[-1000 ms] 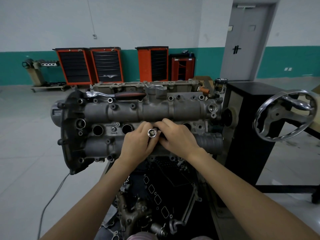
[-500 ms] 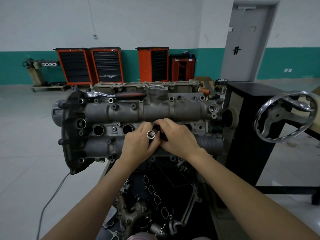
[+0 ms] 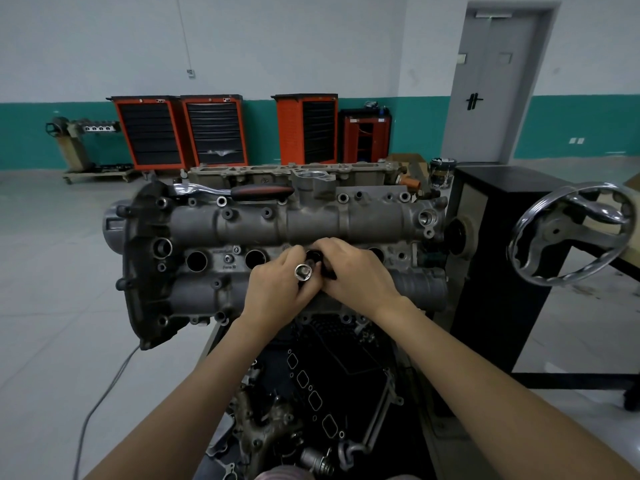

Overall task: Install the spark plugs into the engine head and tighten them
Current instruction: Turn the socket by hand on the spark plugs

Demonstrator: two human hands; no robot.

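Two hands meet over a grey cast-metal engine head (image 3: 284,226): left hand (image 3: 277,289) grips a chrome socket (image 3: 303,271); right hand (image 3: 356,271) pinches a dark part, unidentifiable.

Dim, even, cool light fills the room; no lamp shows, and shadows are soft. The deepest dark lies under the engine head (image 3: 284,237), among the parts below. Small glints sit on the chrome handwheel (image 3: 568,233) and the ratchet (image 3: 204,191). Wide-angle distortion bows the door (image 3: 498,81) and stretches the forearms at the bottom edge. Focus is fairly sharp centrally, softer toward the corners.
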